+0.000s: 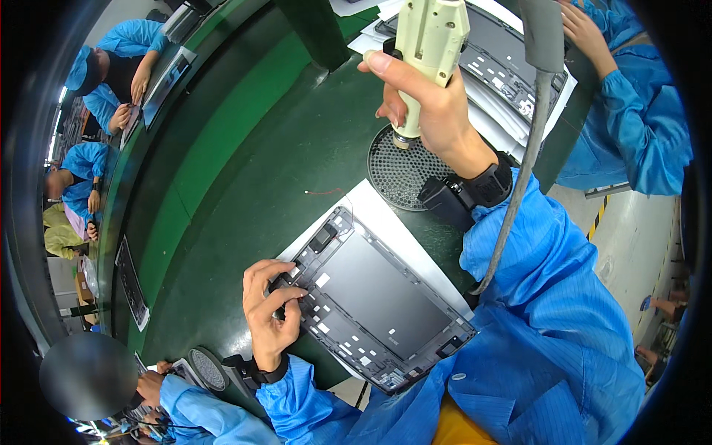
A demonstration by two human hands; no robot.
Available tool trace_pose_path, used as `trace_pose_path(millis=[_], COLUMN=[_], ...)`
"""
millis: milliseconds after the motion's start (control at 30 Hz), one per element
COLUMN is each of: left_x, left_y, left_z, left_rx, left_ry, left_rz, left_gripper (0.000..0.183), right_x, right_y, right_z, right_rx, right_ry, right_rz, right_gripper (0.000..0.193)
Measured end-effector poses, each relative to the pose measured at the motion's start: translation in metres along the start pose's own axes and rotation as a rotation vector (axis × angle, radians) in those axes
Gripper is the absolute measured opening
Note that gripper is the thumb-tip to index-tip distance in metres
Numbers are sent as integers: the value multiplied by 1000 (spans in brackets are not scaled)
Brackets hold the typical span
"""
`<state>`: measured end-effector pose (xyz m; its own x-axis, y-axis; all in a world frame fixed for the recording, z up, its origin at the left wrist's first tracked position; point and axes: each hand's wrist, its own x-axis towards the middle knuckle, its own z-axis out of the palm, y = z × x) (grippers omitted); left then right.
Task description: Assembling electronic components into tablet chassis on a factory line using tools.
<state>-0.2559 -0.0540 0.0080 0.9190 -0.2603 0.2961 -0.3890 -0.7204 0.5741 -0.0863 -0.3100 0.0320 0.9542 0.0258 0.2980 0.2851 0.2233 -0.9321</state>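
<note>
A dark grey tablet housing [386,285] lies inside up and tilted on a white sheet [300,251]. White patches and small parts are scattered along its frame. My left hand [273,308] is closed on its left edge, with bent fingertips on the frame; whatever else may be between them is hidden. Raised above the bench's far side, my right hand [437,107] wraps round a cream hand-held tool [426,48] with a short metal tip pointing down. Under that tip sits a round black perforated mat [393,167]. A thin red wire [324,193] lies beyond the housing.
A grey cable [519,185] hangs in front of my right sleeve. More housings [500,55] lie on white sheets at the far right, beside a person in blue [630,119]. A dark green post [315,33] rises from the green bench [252,170]. Others work at left.
</note>
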Motion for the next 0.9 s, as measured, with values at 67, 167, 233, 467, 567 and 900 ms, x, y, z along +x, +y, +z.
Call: trace_pose_path(millis=[67, 167, 233, 467, 567, 900], left_x=[-8, -3, -2, -4, -7, -28], left_y=[3, -3, -4, -10, -15, -30], left_z=[-8, -3, -4, -4, -8, -25], left_rx=[7, 6, 8, 2, 53, -16], left_ry=[43, 80, 90, 117, 71, 6], left_rz=[-24, -55, -58, -129, -188, -173], left_gripper=[19, 21, 22, 26, 28, 44], right_x=[0, -2, -2, -3, -3, -25], right_y=[-1, -1, 0, -4, 0, -38], right_z=[9, 4, 1, -1, 2, 31], right_rx=[30, 27, 23, 19, 19, 256], right_ry=[-18, 7, -3, 8, -11, -301], right_rz=[2, -4, -8, 68, 27, -128], right_gripper=[25, 26, 27, 31, 32, 39])
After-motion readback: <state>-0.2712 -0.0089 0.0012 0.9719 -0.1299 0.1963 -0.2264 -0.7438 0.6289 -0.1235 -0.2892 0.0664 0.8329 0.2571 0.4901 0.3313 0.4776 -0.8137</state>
